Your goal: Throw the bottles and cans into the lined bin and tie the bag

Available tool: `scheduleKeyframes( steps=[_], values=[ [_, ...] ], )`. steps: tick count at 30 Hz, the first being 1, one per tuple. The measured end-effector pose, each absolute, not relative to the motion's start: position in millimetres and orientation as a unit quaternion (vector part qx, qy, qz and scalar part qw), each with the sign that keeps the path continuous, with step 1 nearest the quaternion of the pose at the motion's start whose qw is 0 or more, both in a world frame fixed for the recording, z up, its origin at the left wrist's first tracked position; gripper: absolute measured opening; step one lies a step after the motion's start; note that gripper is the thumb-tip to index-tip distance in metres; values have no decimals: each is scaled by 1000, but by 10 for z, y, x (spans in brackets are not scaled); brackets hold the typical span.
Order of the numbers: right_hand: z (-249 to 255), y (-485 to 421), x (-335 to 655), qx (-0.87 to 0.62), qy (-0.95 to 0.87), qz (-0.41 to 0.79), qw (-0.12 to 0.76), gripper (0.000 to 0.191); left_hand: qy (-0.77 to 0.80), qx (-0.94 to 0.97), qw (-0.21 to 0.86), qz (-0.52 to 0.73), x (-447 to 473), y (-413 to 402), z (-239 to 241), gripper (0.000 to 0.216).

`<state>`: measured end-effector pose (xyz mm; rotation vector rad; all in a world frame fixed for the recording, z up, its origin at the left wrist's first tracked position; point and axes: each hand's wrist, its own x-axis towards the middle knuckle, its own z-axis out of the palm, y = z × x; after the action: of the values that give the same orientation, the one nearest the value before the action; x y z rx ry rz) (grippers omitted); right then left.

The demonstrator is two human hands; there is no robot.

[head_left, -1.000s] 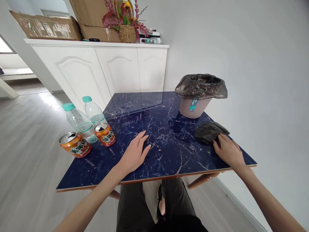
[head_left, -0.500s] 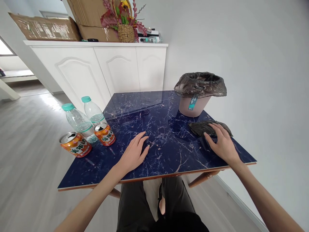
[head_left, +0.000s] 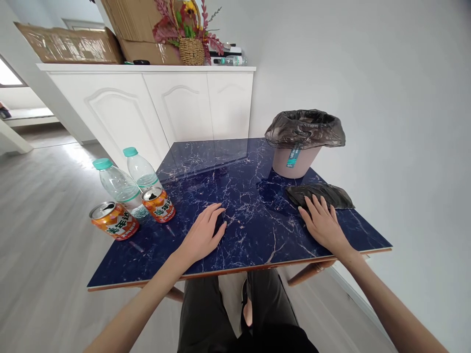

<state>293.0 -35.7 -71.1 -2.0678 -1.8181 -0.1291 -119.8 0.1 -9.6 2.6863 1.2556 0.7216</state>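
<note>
Bright, diffuse daylight fills the room, with the window (head_left: 6,76) at far left blown out to white and glare streaking the pale floor (head_left: 75,156). The glossy tabletop (head_left: 235,186) mirrors the cabinet (head_left: 119,110); the black bag (head_left: 326,194) has a faint sheen. Shadows are soft, the hands look sharp, and wide-angle distortion tilts the bottles (head_left: 119,184) outward.

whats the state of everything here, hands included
Black plastic bag: lying flattened on the marbled table
Right hand: open, fingers over the bag's near edge
Left hand: open, on the table
Trash bin: upright, lined, uncovered
Front plastic bottle: standing, capped
Rear plastic bottle: standing, capped
Left orange soda can: standing, opened
Right orange soda can: standing, opened
Cabinet doors: shut
</note>
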Motion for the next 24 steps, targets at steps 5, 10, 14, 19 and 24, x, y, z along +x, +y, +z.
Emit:
scheduleKeyframes(
  steps=[5, 10, 14, 19, 24],
  values=[
    [-691, -520, 2599, -662, -694, -39, 281, 65, 443, 868, 30, 223, -1212, -95, -149, 45],
    [-609, -610, 2444, -600, -725, 1, 339, 56, 462, 864, 30, 199, -1239, -171, -256, 52],
    [-594, -615, 2459, -602, -717, 38, 350, 47, 468, 861, 28, 197, -1230, -166, -249, 52],
    [-594, -617, 2462, -621, -694, 62, 358, 48, 465, 865, 32, 185, -1221, -170, -170, 50],
    [-577, -615, 2472, -619, -690, 73, 368, 46, 470, 863, 30, 184, -1203, -178, -139, 49]
  ],
)
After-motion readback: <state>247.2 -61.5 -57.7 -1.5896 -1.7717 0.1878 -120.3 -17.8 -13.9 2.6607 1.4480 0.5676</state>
